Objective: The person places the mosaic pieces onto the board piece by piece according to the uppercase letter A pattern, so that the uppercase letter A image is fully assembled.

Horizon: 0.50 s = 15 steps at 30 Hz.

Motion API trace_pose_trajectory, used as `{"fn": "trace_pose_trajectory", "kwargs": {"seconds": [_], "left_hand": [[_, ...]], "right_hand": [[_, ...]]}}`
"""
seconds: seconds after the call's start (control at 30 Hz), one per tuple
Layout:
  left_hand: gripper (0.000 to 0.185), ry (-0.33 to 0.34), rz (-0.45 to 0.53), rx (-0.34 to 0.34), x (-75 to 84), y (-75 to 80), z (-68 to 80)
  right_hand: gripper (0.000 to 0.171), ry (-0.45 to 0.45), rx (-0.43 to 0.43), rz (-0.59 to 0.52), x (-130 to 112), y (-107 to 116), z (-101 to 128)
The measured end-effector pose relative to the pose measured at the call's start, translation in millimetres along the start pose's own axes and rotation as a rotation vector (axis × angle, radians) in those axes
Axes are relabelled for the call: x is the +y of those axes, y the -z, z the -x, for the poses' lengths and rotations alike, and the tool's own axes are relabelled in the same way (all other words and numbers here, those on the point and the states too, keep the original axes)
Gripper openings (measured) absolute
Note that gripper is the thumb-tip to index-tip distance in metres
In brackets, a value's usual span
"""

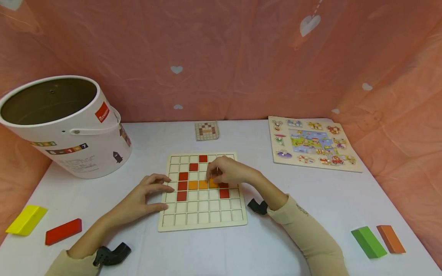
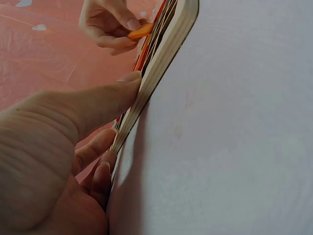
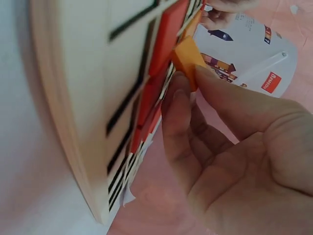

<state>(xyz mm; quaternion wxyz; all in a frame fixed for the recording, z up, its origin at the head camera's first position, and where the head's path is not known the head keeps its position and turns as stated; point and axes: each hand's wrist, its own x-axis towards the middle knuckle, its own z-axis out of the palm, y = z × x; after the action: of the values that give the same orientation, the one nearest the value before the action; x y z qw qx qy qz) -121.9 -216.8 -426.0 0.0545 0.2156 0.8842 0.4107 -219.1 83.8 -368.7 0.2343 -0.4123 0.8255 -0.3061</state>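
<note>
Seen close up from the wrist: right hand (image 3: 234, 147) filled the lower right, thumb and forefinger pinched on an orange tile (image 3: 188, 58), held tilted against the face of the wooden grid board (image 3: 73, 98). Board ran edge-on down the left, pale frame and dark grid lines showing, with red tiles (image 3: 166, 34) seated in its cells just beside the orange one. Behind, a white bucket (image 3: 254, 54) with printed marks and a handle. Top edge caught the fingers of another hand (image 3: 222, 10), resting at the board's far end.
</note>
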Motion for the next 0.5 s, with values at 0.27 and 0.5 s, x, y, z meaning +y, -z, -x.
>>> {"fn": "trace_pose_trajectory", "kwargs": {"seconds": [0.27,0.5], "left_hand": [[0.037,-0.006,-0.003,0.003,-0.1,0.0,0.1],[0.036,-0.013,0.007,0.002,-0.4,-0.3,-0.7]], "right_hand": [[0.012,-0.051,0.032,0.039,-2.7,-5.1,0.3],[0.015,-0.101,0.067,0.103,-4.3,-7.9,3.8]]}}
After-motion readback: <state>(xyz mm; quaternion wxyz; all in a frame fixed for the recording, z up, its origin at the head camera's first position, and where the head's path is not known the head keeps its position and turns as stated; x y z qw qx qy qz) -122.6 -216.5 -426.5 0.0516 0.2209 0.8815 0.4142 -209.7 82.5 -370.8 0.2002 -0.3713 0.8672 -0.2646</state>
